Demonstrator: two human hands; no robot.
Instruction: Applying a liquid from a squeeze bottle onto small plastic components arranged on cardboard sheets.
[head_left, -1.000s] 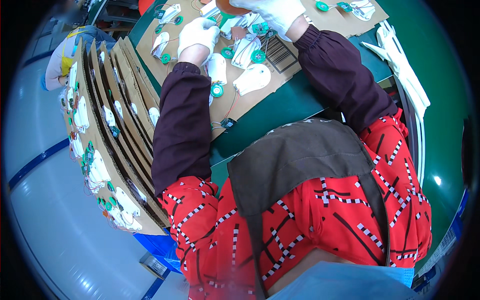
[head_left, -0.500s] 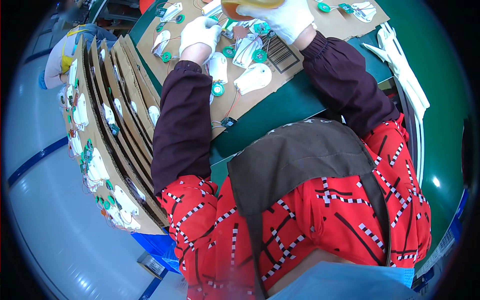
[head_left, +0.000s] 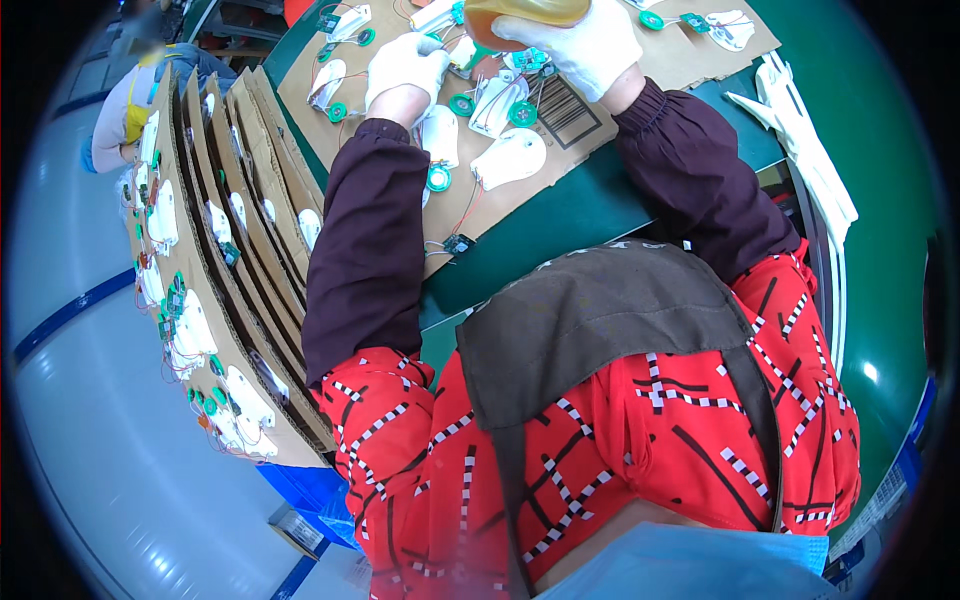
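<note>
Right hand [head_left: 585,45], gloved, has its grip clamped around an amber bottle [head_left: 520,12] above the cardboard sheet [head_left: 560,150] on the green bench [head_left: 600,215]. Left hand [head_left: 405,65], gloved, rests curled on the sheet among white shells [head_left: 510,158]; whether its grip holds anything cannot be told.

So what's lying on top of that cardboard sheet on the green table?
On the cardboard sheet: white shells, green discs, thin wires. Both hands, left and right, cover some parts; the right holds something amber.
</note>
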